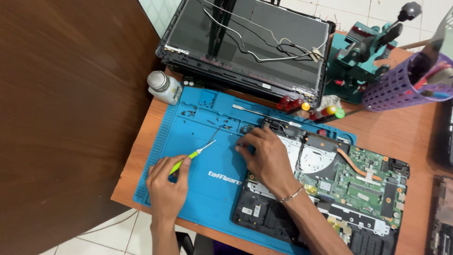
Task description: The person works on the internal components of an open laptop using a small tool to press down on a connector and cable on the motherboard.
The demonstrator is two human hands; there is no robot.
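The person's left hand (166, 185) is closed around a small screwdriver (191, 156) with a bright green handle. Its thin metal tip points up and to the right, over the blue work mat (207, 123), and it is not touching anything that I can see. The right hand (264, 153) holds nothing. It rests with fingers spread on the corner of the opened laptop base (330, 193), near the hinge, and the fingertips press at the edge where the base meets the mat.

The laptop base lies half on the mat, half on the wooden surface (406, 132), with its green circuit board (363, 177) uncovered. Behind it the detached screen panel (245, 42) leans with loose cables over the glass. Many tiny dark screws (191, 112) lie scattered in the upper part of the mat, and a long metal tool (259, 113) lies beside them. A white bottle (163, 86) stands at the mat's corner.

I think the risk is here: the screws are loose and close to the right hand, so a small sweep of the wrist could push them off the mat. Also the screwdriver tip could slip and scratch the bare board if the left hand moves carelessly toward it.
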